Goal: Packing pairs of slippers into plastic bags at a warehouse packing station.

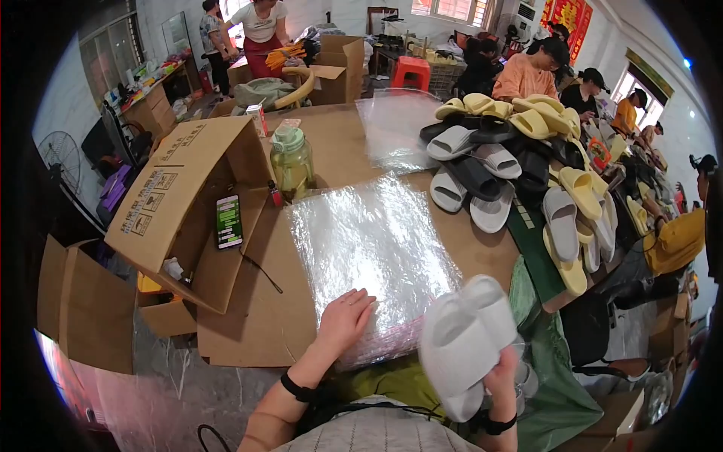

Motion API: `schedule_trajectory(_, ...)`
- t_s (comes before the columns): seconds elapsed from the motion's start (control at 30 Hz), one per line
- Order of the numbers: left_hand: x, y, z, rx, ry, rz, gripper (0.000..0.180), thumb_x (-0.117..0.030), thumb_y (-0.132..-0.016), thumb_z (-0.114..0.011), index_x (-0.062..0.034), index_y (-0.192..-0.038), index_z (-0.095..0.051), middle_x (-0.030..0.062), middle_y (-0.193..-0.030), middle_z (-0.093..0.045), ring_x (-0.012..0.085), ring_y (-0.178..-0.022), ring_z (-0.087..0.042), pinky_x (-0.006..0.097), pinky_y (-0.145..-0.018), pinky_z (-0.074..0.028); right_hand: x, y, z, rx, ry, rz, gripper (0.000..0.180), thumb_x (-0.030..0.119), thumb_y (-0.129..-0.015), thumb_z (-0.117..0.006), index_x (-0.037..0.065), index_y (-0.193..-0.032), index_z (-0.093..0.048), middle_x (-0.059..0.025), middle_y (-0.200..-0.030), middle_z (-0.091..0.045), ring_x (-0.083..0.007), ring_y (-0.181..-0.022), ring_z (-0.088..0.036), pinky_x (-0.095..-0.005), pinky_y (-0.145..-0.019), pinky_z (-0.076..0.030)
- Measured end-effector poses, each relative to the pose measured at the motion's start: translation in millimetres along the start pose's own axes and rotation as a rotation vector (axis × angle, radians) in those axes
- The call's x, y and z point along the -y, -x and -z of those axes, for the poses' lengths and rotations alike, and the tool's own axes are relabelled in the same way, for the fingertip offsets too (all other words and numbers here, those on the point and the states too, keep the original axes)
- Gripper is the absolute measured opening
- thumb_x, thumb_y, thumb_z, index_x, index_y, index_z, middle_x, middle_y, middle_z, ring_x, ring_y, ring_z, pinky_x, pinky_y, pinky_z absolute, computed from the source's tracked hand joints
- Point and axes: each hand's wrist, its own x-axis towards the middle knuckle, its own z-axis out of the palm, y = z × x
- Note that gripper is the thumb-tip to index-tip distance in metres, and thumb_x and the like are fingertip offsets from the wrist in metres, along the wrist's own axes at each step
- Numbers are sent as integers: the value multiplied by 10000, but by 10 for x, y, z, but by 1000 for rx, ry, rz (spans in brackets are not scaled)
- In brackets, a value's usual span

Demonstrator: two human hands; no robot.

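Observation:
A stack of clear plastic bags [369,241] lies on the cardboard-covered table in front of me, with a pink strip along its near edge. My left hand [346,322] rests on the near left part of the stack, fingers laid flat on the plastic and holding nothing. Off the table's front edge, to the right, my right hand [503,377] grips a pair of white slide sandals [461,343]. The two slides are pressed together and tilted, and they overlap the stack's near right corner. Part of that hand is hidden behind them.
A heap of black, white and yellow slides [531,162] covers the right side. On the left, an open carton [181,203] holds a phone [228,222]; a green-lidded jar [292,160] stands beside it. More clear bags [395,124] lie farther back. Several people work around the room.

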Motion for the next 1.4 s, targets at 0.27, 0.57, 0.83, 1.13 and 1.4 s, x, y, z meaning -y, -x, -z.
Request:
schedule_trajectory(0.27, -223, 17, 156, 14, 173, 146, 281, -193, -920, -545, -90, -1156, -658, 163, -1235, -614, 344, -1118, -583, 397, -938, -479, 127, -10, -425, 409, 422, 134, 272, 244, -782, -702, 13, -853, -577, -180, -789, -587, -388, -705, -589, -483, -620, -475)
schedule_trajectory(0.57, -510, 74, 232, 21, 130, -286, 337, -106, -893, -585, -52, -1225, -606, 134, -1398, -493, 342, -1300, -453, 439, -1067, -384, 166, -314, -885, 360, 471, 136, 243, 236, -847, -634, 14, -853, -535, -190, -813, -573, -393, -739, -586, -492, -628, -478)
schedule_trajectory(0.83, -587, 84, 398, 119, 380, -324, 348, -65, -891, -583, -57, -1237, -612, 110, -1381, -525, 335, -1293, -473, 421, -1059, -400, -96, -810, -1583, 179, 448, 204, 260, 234, -854, -642, 7, -884, -518, -220, -833, -552, -408, -763, -586, -479, -657, -488)
schedule_trajectory(1.13, -481, 218, 546, 186, 351, -276, 373, -95, -850, -634, -52, -1221, -617, 120, -1370, -533, 341, -1278, -486, 422, -1034, -419, -26, -1150, -1796, 23, 328, 208, 467, 253, -853, -658, -17, -1203, -507, -247, -1102, -554, -392, -1021, -551, -452, -894, -452)
schedule_trajectory(1.4, -87, 172, 458, -59, 109, -43, 648, -284, -766, -755, -69, -1331, -521, 180, -1445, -423, 389, -1327, -393, 469, -1080, -343, 531, -369, -671, 645, -100, 280, 301, 171, -829, -720, 43, -1096, -661, -120, -1001, -652, -267, -953, -602, -380, -859, -477)
